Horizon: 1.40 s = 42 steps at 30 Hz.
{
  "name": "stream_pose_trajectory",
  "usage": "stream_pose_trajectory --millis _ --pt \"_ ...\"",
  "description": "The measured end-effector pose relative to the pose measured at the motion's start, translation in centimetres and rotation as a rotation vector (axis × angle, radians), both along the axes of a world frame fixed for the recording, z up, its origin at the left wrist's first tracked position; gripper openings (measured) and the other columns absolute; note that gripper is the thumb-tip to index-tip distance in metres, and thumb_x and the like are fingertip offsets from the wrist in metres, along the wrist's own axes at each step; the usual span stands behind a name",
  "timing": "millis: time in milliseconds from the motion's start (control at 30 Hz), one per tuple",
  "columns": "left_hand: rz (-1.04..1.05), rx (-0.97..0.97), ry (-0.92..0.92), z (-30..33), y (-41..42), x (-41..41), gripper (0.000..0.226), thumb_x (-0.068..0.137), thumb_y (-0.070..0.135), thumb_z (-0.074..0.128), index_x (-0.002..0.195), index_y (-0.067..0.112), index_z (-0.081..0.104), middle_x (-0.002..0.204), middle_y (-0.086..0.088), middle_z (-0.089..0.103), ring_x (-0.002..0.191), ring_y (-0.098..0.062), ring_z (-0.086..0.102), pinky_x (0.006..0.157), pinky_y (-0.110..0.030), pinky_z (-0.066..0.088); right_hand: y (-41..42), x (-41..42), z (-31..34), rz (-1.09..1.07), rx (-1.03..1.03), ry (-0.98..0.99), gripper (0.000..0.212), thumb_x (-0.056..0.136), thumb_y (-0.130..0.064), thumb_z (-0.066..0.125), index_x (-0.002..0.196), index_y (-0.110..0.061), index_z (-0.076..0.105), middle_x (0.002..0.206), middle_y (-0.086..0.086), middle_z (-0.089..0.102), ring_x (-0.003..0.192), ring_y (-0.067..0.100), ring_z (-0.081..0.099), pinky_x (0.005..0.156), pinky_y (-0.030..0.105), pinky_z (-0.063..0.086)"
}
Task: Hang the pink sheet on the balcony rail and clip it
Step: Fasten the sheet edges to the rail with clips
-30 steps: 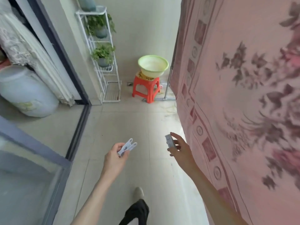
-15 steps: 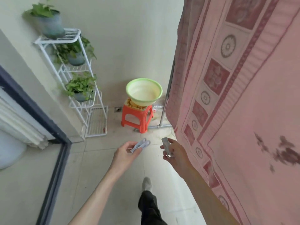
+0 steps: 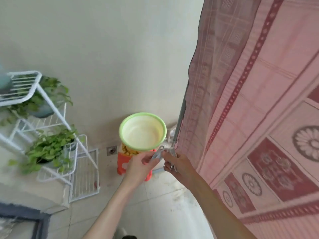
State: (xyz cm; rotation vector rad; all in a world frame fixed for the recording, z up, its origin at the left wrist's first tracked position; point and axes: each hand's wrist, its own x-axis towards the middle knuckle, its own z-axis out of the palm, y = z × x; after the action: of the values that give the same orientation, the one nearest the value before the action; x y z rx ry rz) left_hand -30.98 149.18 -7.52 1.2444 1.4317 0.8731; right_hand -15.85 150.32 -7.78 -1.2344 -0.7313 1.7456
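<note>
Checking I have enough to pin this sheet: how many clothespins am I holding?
2 visible: one clothespin pinched in the left hand, another clothespin gripped in the right hand beside the pink sheet. More may be hidden inside either hand.

A plain off-white wall (image 3: 107, 49) backs a white wire plant rack (image 3: 43, 107), a green-rimmed basin (image 3: 143, 131) atop an orange plastic stool (image 3: 123, 163), and pale floor tiles (image 3: 155, 213).

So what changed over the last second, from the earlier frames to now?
The left hand and right hand, apart before, have come together; each still pinches its clothespin, and the tips now meet. The view has tilted up the wall. The pink sheet still hangs; green basin stays on the red stool.
</note>
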Motion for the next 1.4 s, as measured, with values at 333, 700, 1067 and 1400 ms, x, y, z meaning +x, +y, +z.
stream_pose_trajectory --millis 333,700,1067,1400 --pt "-0.357 0.175 0.154 -1.0 21.8 -1.3 0.013 0.089 0.014 0.058 0.099 0.020 0.066 0.091 0.004 0.066 0.078 -0.007 0.059 0.072 -0.015 0.044 13.2 -0.3 -0.5 -0.670 -0.110 0.083 0.016 0.084 -0.010 0.061 0.069 -0.012 0.058 0.048 0.001 0.048 0.041 0.011 0.042 0.059 0.030 0.039" --pt "-0.593 0.405 0.095 5.6 35.8 10.8 0.045 0.078 0.027 0.072 0.116 0.012 0.055 0.106 -0.001 0.060 0.091 -0.016 0.057 0.082 -0.029 0.048 19.5 2.9 2.4 -0.767 0.036 -0.651 0.021 0.091 -0.030 0.054 0.078 -0.014 0.052 0.065 0.004 0.045 0.055 0.012 0.042 0.051 0.019 0.036" --pt "-0.544 0.552 0.093 3.4 37.2 11.9 0.018 0.081 0.024 0.069 0.077 0.007 0.063 0.074 -0.004 0.064 0.073 -0.023 0.060 0.070 -0.033 0.047 22.3 3.0 1.4 -0.868 -0.062 -0.650 0.007 0.090 -0.015 0.057 0.087 -0.009 0.058 0.074 0.004 0.063 0.052 -0.001 0.055 0.045 0.009 0.038" --pt "-1.185 0.263 -0.192 0.2 38.9 6.2 0.024 0.086 0.044 0.048 0.092 0.021 0.047 0.080 -0.018 0.066 0.069 -0.034 0.060 0.065 -0.048 0.048 23.0 -1.6 -0.3 -0.931 -0.060 -0.885 0.031 0.078 0.001 0.059 0.099 -0.022 0.056 0.083 -0.006 0.061 0.074 0.019 0.059 0.061 0.031 0.050"
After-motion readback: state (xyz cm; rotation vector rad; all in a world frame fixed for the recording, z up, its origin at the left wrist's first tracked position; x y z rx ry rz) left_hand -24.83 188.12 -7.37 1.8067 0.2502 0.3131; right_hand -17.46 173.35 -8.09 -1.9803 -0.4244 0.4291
